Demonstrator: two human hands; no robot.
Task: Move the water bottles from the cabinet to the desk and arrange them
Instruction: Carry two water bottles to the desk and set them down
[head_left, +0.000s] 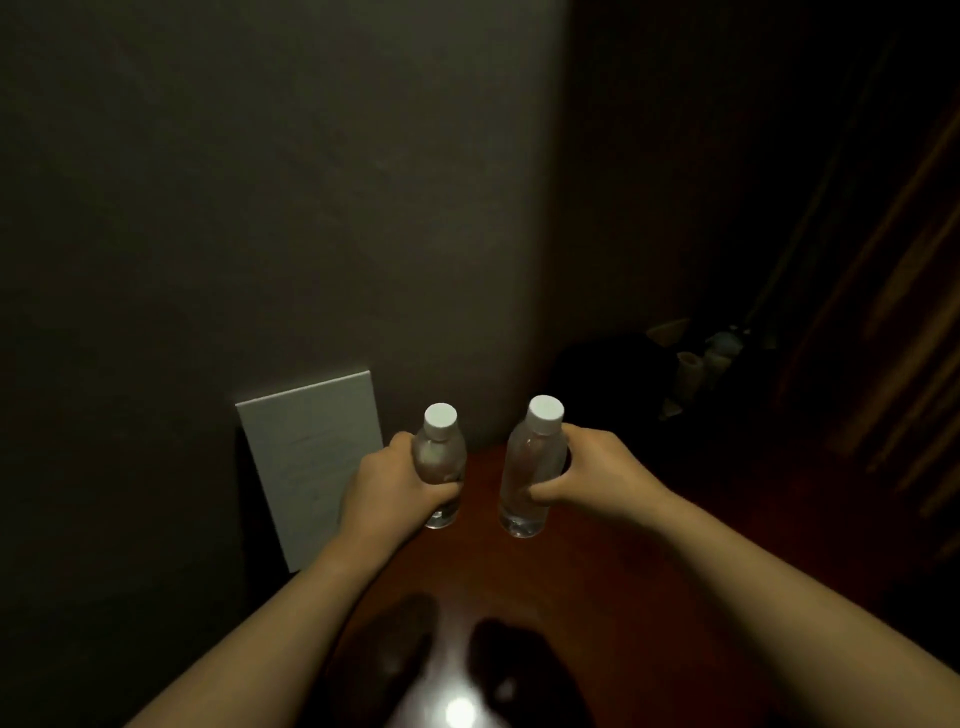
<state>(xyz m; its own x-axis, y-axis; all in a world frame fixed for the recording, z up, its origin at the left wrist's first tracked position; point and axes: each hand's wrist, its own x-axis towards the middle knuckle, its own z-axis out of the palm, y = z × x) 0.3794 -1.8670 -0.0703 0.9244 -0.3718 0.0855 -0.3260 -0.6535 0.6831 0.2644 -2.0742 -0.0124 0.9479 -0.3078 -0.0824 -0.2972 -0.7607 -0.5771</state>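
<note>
Two clear water bottles, the left bottle (439, 465) and right bottle (531, 470), are held upright, each clasped by the left hand (387, 486) and right hand (587, 470), over a dark reddish floor. Carrying to the bench seems underway; setting down side by side is judged next.

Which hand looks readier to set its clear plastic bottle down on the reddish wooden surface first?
Probably the right hand: its clear white-capped plastic bottle hangs over bare reddish wooden surface, while the left hand's bottle sits close beside the white card.
</note>
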